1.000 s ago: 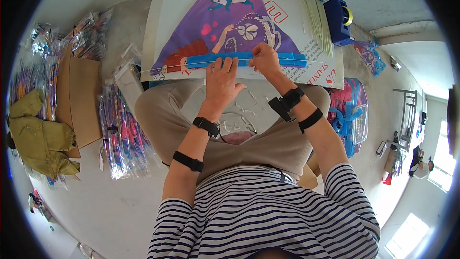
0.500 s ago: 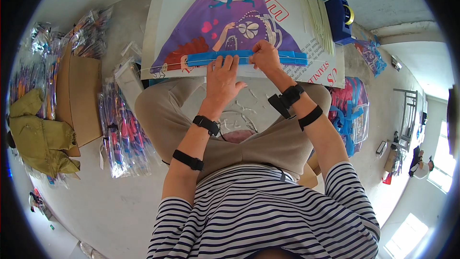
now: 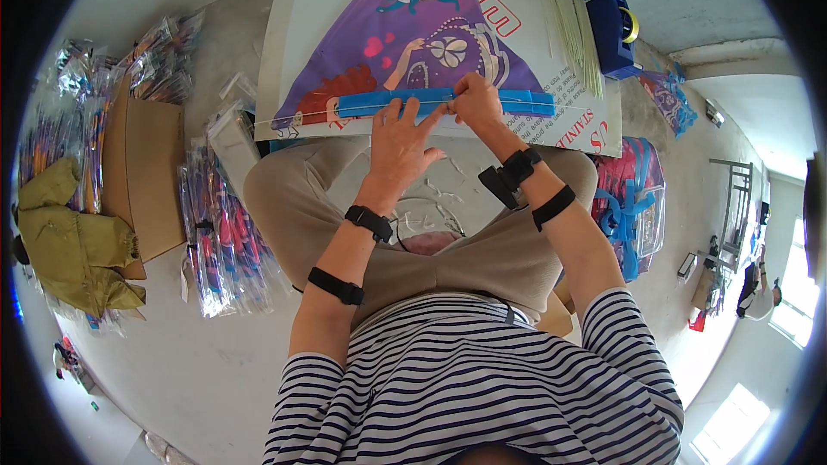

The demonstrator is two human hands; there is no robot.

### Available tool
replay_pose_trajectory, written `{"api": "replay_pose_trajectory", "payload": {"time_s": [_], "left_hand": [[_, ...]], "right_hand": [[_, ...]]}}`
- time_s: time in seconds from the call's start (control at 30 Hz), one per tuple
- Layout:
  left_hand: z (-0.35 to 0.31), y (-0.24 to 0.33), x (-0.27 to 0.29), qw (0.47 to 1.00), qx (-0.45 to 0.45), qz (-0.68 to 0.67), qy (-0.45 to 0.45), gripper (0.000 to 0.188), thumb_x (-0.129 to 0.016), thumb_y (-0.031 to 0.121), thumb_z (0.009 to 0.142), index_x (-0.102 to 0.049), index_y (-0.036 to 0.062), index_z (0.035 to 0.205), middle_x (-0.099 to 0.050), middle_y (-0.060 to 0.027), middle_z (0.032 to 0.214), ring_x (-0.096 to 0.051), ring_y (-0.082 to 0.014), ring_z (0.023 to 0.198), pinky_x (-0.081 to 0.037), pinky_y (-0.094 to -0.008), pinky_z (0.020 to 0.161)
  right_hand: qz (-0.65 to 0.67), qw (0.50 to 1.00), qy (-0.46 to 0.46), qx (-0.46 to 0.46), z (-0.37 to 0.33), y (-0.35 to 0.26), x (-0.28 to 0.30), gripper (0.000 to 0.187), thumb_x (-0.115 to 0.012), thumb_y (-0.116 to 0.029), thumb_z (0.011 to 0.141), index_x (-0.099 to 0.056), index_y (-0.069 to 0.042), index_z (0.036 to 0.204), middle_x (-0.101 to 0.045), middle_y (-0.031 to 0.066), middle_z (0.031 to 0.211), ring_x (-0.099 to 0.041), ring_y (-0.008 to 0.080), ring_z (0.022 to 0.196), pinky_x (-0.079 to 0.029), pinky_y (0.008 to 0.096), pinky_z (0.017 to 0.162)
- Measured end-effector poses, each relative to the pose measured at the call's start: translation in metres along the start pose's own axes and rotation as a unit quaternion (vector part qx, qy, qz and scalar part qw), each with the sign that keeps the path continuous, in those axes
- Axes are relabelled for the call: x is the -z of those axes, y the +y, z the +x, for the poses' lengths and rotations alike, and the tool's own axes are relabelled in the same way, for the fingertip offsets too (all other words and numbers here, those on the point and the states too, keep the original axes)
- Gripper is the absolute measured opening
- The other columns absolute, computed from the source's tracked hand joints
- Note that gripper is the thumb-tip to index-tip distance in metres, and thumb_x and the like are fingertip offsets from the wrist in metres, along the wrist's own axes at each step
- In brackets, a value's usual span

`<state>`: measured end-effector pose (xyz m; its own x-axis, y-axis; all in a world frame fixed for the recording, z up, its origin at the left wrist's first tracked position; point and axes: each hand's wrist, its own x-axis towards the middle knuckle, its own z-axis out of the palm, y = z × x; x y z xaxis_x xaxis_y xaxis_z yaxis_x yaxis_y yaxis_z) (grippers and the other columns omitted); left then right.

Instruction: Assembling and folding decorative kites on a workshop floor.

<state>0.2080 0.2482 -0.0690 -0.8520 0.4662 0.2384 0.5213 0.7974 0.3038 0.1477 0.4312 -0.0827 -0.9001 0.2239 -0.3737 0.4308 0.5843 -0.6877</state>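
Observation:
A purple triangular kite [image 3: 336, 65] with printed cartoon figures lies on a white board. Along its near edge runs a folded blue ribbon [image 3: 366, 103], crossed lengthwise by a thin pale rod [image 3: 573, 107]. My left hand [image 3: 398, 139] rests with spread fingers on the ribbon's near edge, its index finger stretched toward my right fingertips. Over the right half of the ribbon, my right hand [image 3: 479, 103] is closed in a pinch. What sits between its fingers is too small to make out.
The white board [image 3: 293, 9] reaches to my knees. At its right edge stand a blue tape dispenser [image 3: 610, 34] and a bundle of pale thin rods [image 3: 573, 34]. Plastic-wrapped packs [image 3: 228, 232], a cardboard box [image 3: 146, 172] and an olive jacket [image 3: 77, 237] lie left; a clear bag [image 3: 633, 198] sits right.
My left index finger has stretched out to the right, toward my right fingertips. The right hand stays pinched at the ribbon, barely shifted.

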Motion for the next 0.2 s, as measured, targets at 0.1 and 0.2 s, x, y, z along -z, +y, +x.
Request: {"api": "replay_pose_trajectory", "payload": {"time_s": [0.1,0.2], "left_hand": [[-0.0005,-0.0002,0.0017,1.000,-0.001,-0.002,-0.007,0.084,-0.092,0.040,0.062,-0.062,0.0299,0.140,-0.055,-0.0106,0.124,-0.051,-0.0337,0.121,-0.044,-0.0485,0.098],[0.0002,-0.0013,0.0017,1.000,0.002,-0.008,-0.029,0.086,-0.092,0.040,0.061,-0.061,0.0286,0.140,-0.054,-0.0104,0.125,-0.050,-0.0336,0.123,-0.044,-0.0492,0.098]], "right_hand": [[-0.017,1.000,0.005,0.008,-0.0003,-0.0007,-0.0007,0.021,-0.076,-0.005,0.074,-0.066,-0.007,0.092,-0.073,0.0084,0.073,-0.073,0.0213,0.062,-0.055,0.0366,0.061],[-0.046,0.999,0.013,0.008,-0.0008,-0.0023,-0.0012,0.019,-0.076,-0.007,0.075,-0.066,-0.007,0.092,-0.073,0.0085,0.073,-0.073,0.0223,0.062,-0.055,0.0366,0.061]]}}
